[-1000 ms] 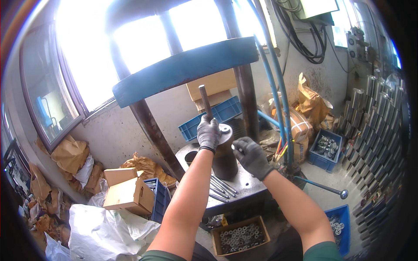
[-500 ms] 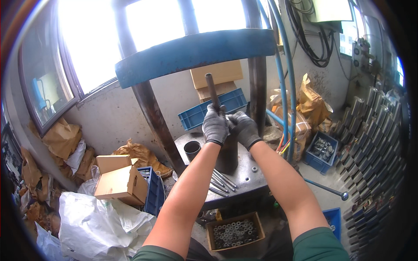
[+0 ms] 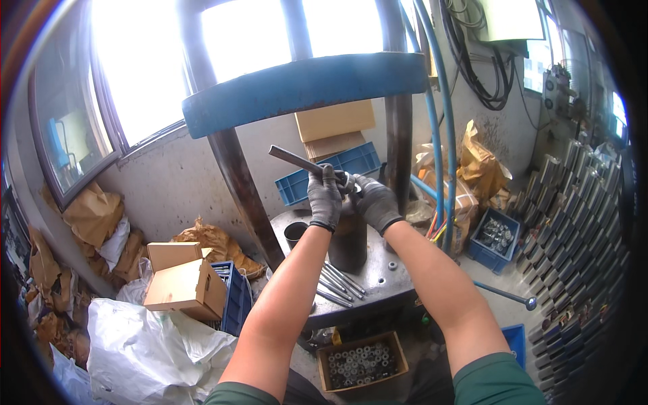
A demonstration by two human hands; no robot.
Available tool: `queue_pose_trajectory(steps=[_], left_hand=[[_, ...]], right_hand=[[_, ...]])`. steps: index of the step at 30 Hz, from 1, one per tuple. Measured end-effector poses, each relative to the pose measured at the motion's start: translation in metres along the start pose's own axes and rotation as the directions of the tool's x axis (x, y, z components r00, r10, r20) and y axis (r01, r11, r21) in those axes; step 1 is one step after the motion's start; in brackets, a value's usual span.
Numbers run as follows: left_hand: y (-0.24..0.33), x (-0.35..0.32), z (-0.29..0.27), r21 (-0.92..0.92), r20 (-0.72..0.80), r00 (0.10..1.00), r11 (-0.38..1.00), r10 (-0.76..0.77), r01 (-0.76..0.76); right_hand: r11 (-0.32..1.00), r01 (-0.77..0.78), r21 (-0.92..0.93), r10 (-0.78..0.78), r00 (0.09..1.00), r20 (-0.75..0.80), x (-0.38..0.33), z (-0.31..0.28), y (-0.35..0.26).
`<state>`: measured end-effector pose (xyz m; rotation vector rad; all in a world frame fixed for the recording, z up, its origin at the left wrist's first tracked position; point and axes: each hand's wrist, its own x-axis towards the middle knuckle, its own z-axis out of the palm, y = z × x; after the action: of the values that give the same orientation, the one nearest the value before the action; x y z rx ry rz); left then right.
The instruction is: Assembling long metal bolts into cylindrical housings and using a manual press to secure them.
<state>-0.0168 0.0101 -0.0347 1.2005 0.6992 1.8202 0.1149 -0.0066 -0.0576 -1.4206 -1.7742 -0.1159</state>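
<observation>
My left hand (image 3: 325, 199), in a grey glove, is closed round a dark metal rod (image 3: 291, 158), tilted with its free end up to the left. My right hand (image 3: 378, 202), also gloved, pinches a small round metal piece (image 3: 352, 182) at the rod's other end; the fingers partly hide it. Whether that piece sits on the rod I cannot tell. Just below both hands stands a dark upright cylinder (image 3: 348, 246) on the metal press table (image 3: 385, 290). A short open tube (image 3: 295, 231) is left of it. Several shiny rods (image 3: 341, 280) lie in front, and a small ring (image 3: 392, 266) rests to the right.
A blue crossbeam (image 3: 304, 84) on dark posts (image 3: 244, 189) spans beyond my hands. Below the table is a carton of washer-like parts (image 3: 362, 386). Blue bins (image 3: 496, 260) flank the table, with stacked metal tubes (image 3: 567, 250) far right and a cardboard box (image 3: 179, 289) left.
The rod has swung from nearly upright to a slant, its free end moving left and down. My right hand now shows a small round piece at its lower end.
</observation>
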Motion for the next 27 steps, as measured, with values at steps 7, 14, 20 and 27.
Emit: queue_pose_trajectory(steps=[7, 14, 20, 27], left_hand=[[-0.013, 0.01, 0.014, 0.187, -0.018, 0.989, 0.972, 0.148, -0.142], [0.017, 0.021, 0.036, 0.515, 0.17, 0.984, 0.856, -0.047, -0.048], [0.011, 0.038, 0.034, 0.735, 0.19, 0.979, 0.672, -0.073, -0.093], [0.004, 0.042, 0.036, 0.757, 0.203, 0.979, 0.636, -0.011, -0.15]], right_hand=[[0.991, -0.123, 0.043, 0.122, 0.992, 0.04, -0.004, -0.011, -0.006], [0.932, 0.153, 0.33, -0.161, 0.987, -0.002, -0.087, -0.057, -0.003], [0.876, 0.451, -0.171, -0.26, 0.74, 0.621, -0.183, -0.201, -0.017], [0.834, 0.347, -0.428, 0.09, 0.68, 0.728, -0.247, -0.339, 0.049]])
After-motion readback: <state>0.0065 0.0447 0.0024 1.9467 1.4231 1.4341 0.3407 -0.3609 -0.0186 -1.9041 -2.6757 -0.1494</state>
